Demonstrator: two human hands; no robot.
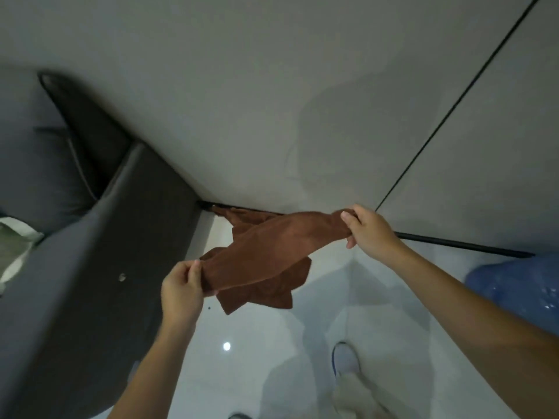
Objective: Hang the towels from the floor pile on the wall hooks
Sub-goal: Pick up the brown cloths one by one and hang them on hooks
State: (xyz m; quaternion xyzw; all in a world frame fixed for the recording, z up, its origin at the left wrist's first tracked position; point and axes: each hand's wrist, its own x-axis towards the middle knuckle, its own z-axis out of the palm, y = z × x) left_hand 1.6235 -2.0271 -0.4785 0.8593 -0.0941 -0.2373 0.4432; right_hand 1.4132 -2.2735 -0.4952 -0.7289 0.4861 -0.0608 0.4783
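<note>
While stretched out above the glossy white floor point(257, 373), held at both ends: brown towel point(272, 246), lower end pinched between curled fingers and thumb of the left hand point(181, 285), upper end gripped in the closed right hand point(369, 228) near the grey wall point(242, 101). Beneath, more brown cloth point(242, 217) at the wall's foot, beside the grey sofa point(90, 267)
</note>
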